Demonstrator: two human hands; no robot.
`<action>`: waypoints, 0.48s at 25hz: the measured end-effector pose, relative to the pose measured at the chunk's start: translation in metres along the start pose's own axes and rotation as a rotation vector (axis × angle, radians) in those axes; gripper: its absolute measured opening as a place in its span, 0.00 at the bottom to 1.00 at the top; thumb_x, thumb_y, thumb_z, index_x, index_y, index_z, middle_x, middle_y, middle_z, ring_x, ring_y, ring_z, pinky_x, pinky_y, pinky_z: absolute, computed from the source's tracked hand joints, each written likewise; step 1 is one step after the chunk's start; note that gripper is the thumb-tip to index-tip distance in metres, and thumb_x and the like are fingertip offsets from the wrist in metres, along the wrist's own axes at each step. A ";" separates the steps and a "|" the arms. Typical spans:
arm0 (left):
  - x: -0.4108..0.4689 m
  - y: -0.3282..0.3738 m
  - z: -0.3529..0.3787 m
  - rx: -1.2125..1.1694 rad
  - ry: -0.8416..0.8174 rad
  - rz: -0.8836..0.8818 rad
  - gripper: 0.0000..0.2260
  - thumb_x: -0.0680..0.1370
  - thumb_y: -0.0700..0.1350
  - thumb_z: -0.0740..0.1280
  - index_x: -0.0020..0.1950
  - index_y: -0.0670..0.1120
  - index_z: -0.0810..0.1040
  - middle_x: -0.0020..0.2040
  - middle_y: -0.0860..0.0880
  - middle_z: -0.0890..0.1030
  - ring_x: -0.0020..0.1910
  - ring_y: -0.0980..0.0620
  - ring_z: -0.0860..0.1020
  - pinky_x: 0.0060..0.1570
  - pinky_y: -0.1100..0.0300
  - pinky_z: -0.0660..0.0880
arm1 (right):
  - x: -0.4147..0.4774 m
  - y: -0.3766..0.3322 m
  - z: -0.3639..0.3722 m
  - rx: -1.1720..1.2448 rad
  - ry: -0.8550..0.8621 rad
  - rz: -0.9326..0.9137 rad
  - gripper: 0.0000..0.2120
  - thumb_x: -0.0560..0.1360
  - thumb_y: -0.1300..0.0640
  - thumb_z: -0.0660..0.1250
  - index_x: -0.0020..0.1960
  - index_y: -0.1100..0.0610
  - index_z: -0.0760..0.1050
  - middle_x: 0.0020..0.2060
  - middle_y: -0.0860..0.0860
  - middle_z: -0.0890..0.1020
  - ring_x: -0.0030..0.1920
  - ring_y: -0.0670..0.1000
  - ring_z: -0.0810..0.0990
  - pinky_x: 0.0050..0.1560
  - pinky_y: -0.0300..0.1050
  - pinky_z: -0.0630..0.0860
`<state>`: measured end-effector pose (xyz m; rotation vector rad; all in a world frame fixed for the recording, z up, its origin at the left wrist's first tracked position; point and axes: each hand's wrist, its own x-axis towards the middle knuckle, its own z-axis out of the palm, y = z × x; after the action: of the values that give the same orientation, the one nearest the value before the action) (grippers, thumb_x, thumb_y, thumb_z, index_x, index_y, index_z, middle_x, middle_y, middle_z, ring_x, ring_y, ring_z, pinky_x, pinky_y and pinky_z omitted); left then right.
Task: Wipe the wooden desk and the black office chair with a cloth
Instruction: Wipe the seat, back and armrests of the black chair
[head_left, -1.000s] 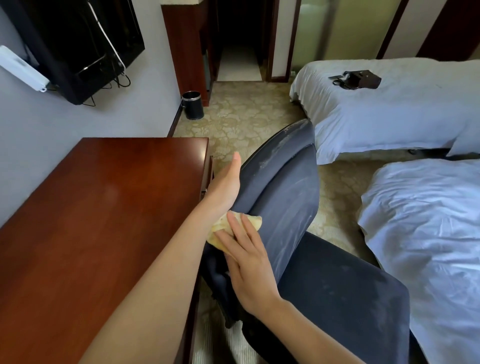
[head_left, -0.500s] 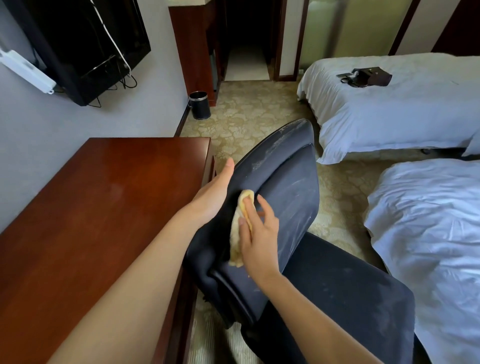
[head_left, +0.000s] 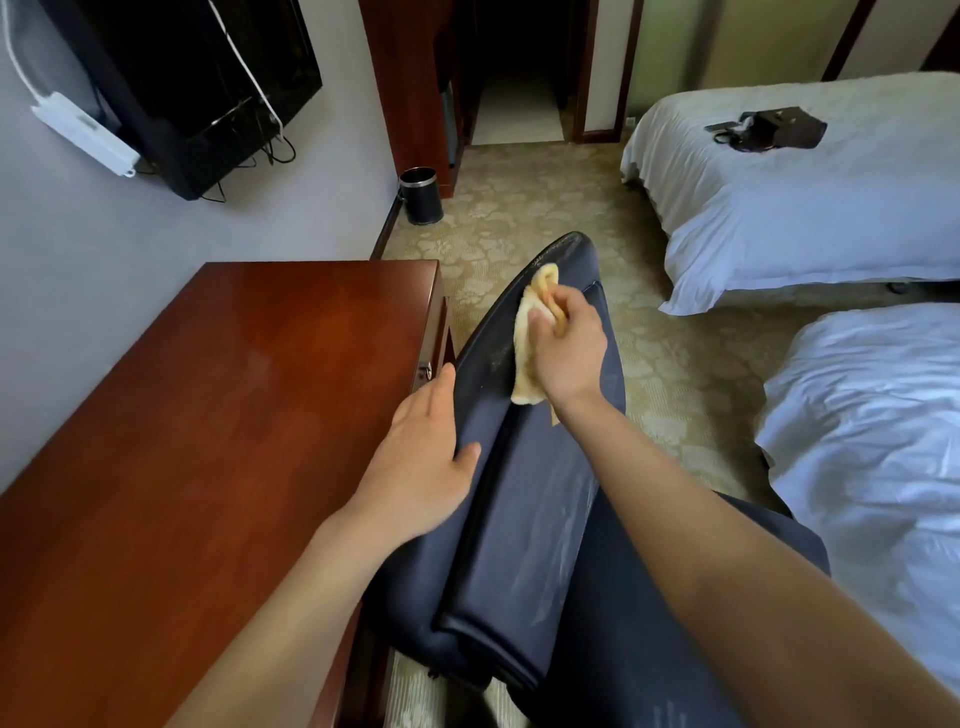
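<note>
At the centre of the frame the right hand (head_left: 563, 348) grips a bunched yellow cloth (head_left: 530, 338), fingers curled round it, pressing it against the upper backrest of the black chair (head_left: 524, 519). The left hand (head_left: 423, 452) lies flat with straight fingers on the backrest's left edge. The wooden desk (head_left: 208, 441) fills the lower left, just beside the chair.

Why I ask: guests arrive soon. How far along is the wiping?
Desk looks glossy; whether wiped is unclear. Right hand holds the cloth high on the chair backrest; left hand rests on its edge. Left: pale dusty streaks lower down and on the seat.
</note>
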<state>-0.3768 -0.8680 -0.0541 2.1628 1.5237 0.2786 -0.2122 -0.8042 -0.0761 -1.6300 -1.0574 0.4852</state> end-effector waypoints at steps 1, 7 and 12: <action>-0.005 0.000 0.000 0.031 0.005 -0.013 0.33 0.80 0.49 0.60 0.78 0.47 0.43 0.78 0.51 0.50 0.76 0.52 0.47 0.72 0.57 0.46 | -0.009 -0.004 0.002 -0.015 -0.015 -0.070 0.14 0.77 0.63 0.63 0.62 0.59 0.75 0.58 0.56 0.77 0.59 0.54 0.74 0.59 0.36 0.64; 0.007 -0.001 -0.022 -0.006 0.140 0.048 0.13 0.82 0.47 0.54 0.67 0.53 0.66 0.66 0.51 0.71 0.67 0.51 0.66 0.66 0.53 0.62 | -0.101 0.013 -0.006 0.050 -0.184 -0.381 0.21 0.74 0.66 0.65 0.61 0.47 0.76 0.58 0.42 0.73 0.56 0.46 0.70 0.61 0.34 0.64; 0.030 0.005 -0.011 -0.168 0.147 0.118 0.21 0.82 0.41 0.51 0.74 0.53 0.63 0.74 0.55 0.63 0.72 0.59 0.58 0.69 0.64 0.51 | -0.150 0.043 -0.022 0.047 -0.254 -0.538 0.24 0.74 0.68 0.66 0.66 0.50 0.72 0.62 0.44 0.71 0.63 0.50 0.68 0.66 0.45 0.66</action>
<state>-0.3668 -0.8387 -0.0455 2.1404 1.3961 0.5962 -0.2573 -0.9416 -0.1379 -1.1924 -1.5982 0.3531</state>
